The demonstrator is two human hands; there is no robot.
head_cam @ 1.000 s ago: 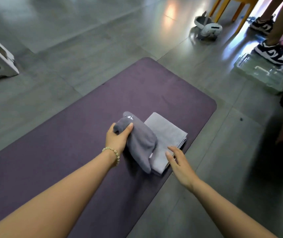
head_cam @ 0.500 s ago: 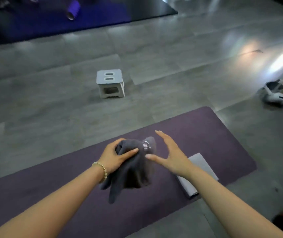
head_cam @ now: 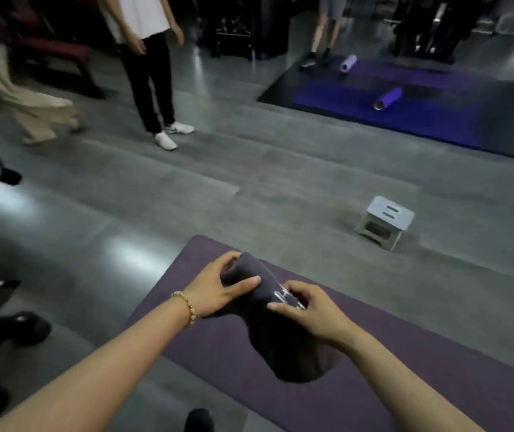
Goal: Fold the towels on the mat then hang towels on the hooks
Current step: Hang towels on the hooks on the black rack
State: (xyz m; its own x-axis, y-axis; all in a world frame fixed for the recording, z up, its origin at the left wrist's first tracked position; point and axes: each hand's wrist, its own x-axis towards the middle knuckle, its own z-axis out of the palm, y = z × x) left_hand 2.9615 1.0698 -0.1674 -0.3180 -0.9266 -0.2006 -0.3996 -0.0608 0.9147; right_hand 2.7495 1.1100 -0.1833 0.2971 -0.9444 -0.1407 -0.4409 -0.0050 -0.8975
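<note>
A dark grey folded towel hangs in the air above the purple mat. My left hand, with a bead bracelet at the wrist, grips the towel's upper end, thumb on top. My right hand pinches the towel by its label beside the left hand. The towel's lower part droops below both hands. The light grey towel and any hooks are out of view.
A small grey step stool stands on the grey floor to the right beyond the mat. Several people stand at the back left and back centre. A blue mat with two rolled items lies at the far right. Dark shoes sit at the left edge.
The view has swung left, away from the light grey towel. My left hand lifted the dark towel off the mat, and my right hand came over and took hold of it.
</note>
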